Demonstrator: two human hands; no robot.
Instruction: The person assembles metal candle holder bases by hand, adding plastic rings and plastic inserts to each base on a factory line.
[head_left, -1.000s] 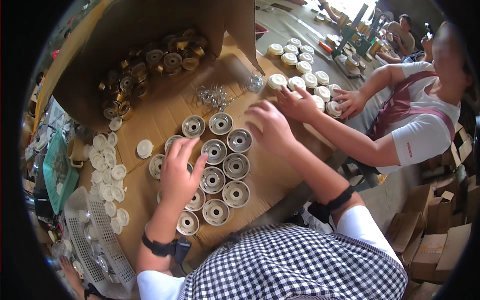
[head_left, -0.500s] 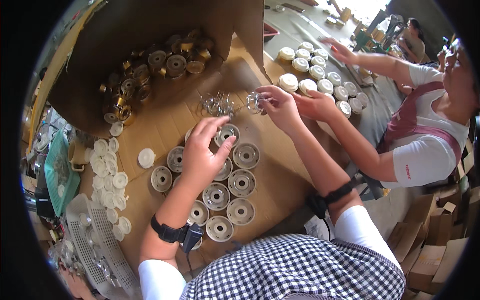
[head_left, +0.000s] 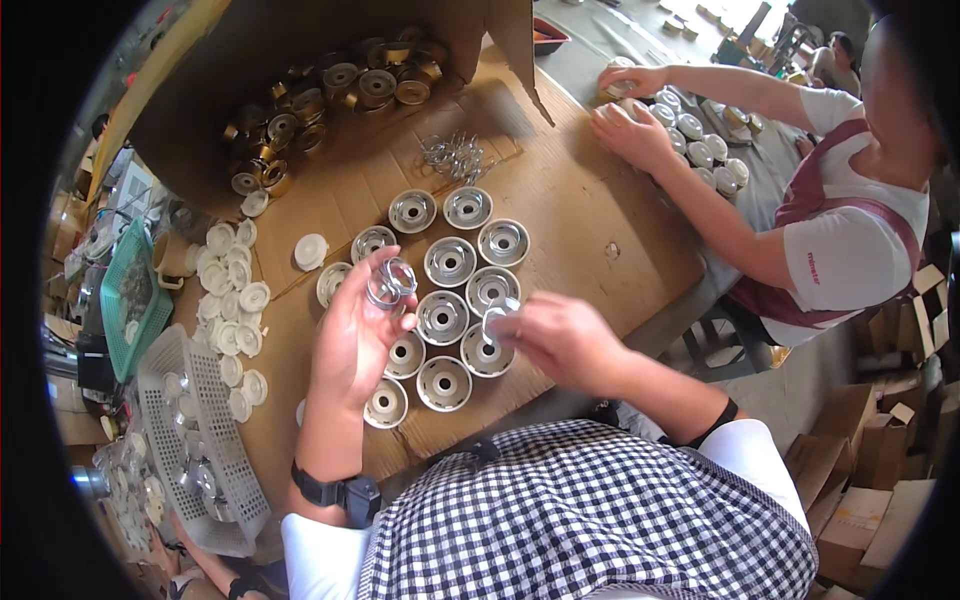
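Note:
In my left hand, palm up with fingers curled, a few shiny metal rings are held above the left part of the cup group. My right hand, slightly blurred, pinches one metal ring over a cup near the group's right side. Whether that ring touches the cup, I cannot tell. Several round white cups with metal inside and a centre hole, such as a front cup, stand close together in rows on the cardboard. A tangled pile of metal rings lies beyond them.
Gold-coloured round parts fill the large cardboard box at the back left. White plastic lids lie left, near a grey basket and green basket. At right, a co-worker's hands handle white-topped pieces.
Both hands have come back from the ring pile toward me, now over the cups with rings in them. The co-worker's hands have come together on the white-topped pieces.

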